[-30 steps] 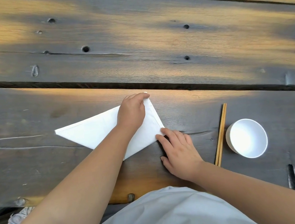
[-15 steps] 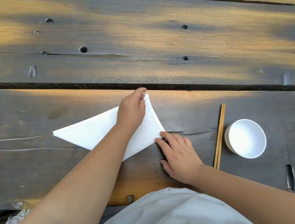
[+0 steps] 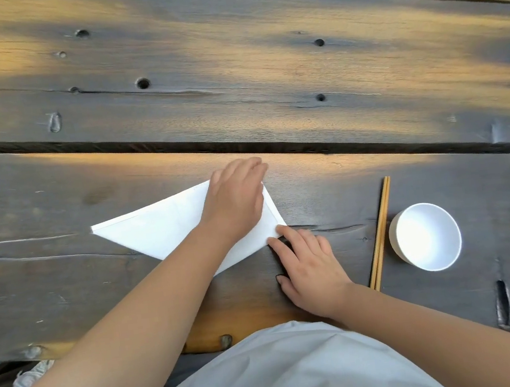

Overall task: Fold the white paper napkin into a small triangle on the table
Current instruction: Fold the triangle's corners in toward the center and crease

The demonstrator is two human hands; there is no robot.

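The white paper napkin (image 3: 158,227) lies folded into a large triangle on the dark wooden table (image 3: 265,79), its long point reaching left. My left hand (image 3: 235,199) lies flat over the napkin's right part, fingers stretched past the far corner and pressing it down. My right hand (image 3: 309,264) rests on the table just right of the napkin, its fingertips touching the near right corner. The far right corner is hidden under my left hand.
A pair of wooden chopsticks (image 3: 380,232) lies to the right of my right hand. Beyond them stands a small white bowl (image 3: 426,236). A dark gap between planks (image 3: 145,145) runs across the table behind the napkin. My grey shirt (image 3: 285,373) fills the bottom.
My left hand has slid a little forward over the napkin's far corner, its fingers flatter. My right hand's fingertips have stayed at the near right corner.
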